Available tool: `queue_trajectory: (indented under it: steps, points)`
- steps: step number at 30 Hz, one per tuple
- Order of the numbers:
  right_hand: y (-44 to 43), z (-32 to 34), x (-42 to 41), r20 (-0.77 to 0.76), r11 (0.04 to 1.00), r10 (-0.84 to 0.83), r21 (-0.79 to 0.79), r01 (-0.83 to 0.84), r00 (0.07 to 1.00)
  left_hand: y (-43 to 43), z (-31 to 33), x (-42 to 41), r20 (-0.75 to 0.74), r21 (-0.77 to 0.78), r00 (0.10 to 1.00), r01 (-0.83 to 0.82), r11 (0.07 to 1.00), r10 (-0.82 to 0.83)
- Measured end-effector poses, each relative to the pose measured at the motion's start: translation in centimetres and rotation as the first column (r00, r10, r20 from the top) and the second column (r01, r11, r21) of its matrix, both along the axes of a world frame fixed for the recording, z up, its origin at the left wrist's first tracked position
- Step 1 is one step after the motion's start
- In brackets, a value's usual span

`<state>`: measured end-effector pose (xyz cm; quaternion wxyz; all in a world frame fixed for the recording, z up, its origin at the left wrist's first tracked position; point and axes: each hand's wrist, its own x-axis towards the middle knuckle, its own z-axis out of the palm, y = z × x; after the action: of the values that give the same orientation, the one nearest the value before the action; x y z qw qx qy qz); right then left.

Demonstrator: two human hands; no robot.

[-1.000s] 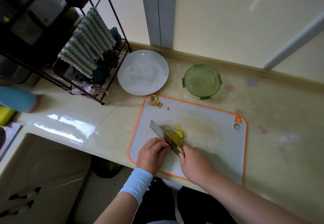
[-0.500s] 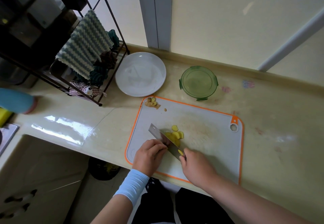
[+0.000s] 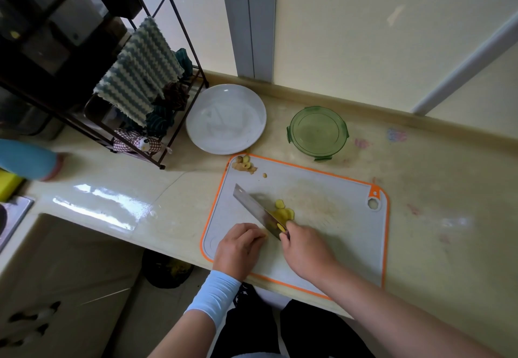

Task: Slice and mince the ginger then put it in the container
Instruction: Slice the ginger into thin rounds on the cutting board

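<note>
Two hands at the board [image 3: 336, 245], mid-slicing.
Right hand [image 3: 305, 248] gripped the knife [image 3: 256, 207] by its handle. Left hand [image 3: 239, 248] sat curled against the blade, and whatever it held was hidden. Ginger slices [image 3: 284, 212] lay just right of the blade, well short of the container [image 3: 318, 132] beyond the board. Mincing likely follows: gather the slices, then chop across them finely.
</note>
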<state>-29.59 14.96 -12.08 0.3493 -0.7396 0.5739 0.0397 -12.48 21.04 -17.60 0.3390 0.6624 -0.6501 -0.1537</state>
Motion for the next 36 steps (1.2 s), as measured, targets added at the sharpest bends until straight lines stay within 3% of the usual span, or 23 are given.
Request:
queue_trajectory:
  steps: [36]
  points:
    - [1.5,3.2,-0.1,-0.048,1.0,0.025,0.005,-0.025,0.999,-0.3,0.0,0.3,-0.015,0.04,0.998,0.056,0.998,-0.056]
